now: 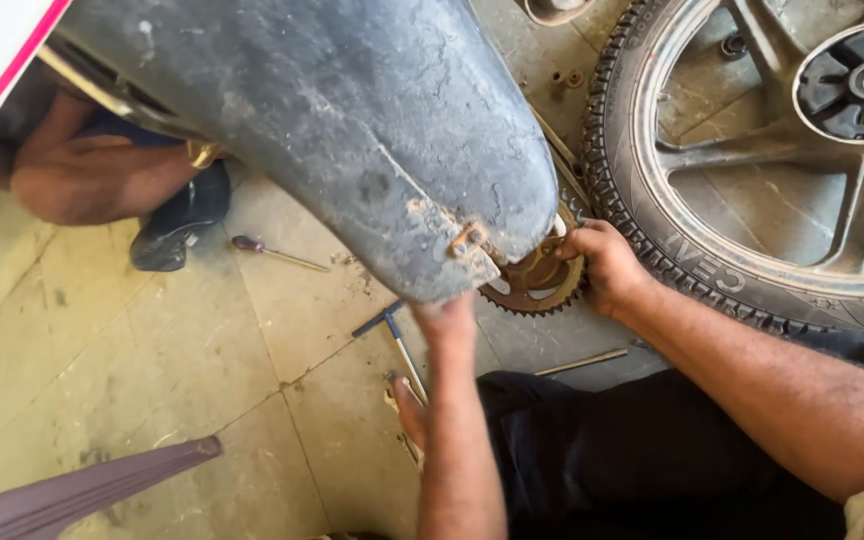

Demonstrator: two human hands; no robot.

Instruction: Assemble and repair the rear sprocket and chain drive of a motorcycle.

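Far left: another person's arm [92, 175], screwdriver [274, 252] on tiled floor [102, 350]. Centre: T-handle wrench [392, 335] on floor beside left forearm. Left hand [449, 312] reaches up under grey mudguard [352, 120]; fingers hidden, grip cannot be told. Toothed sprocket [535, 282] just right of it, flat-on, below mudguard tip. Right hand [607, 265] nearer, fingers curled on sprocket's right edge. Wheel [752, 160] lies flat, far right.

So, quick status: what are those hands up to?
Right hand gripping sprocket. Left hand hidden under mudguard. Wheel lies alongside.
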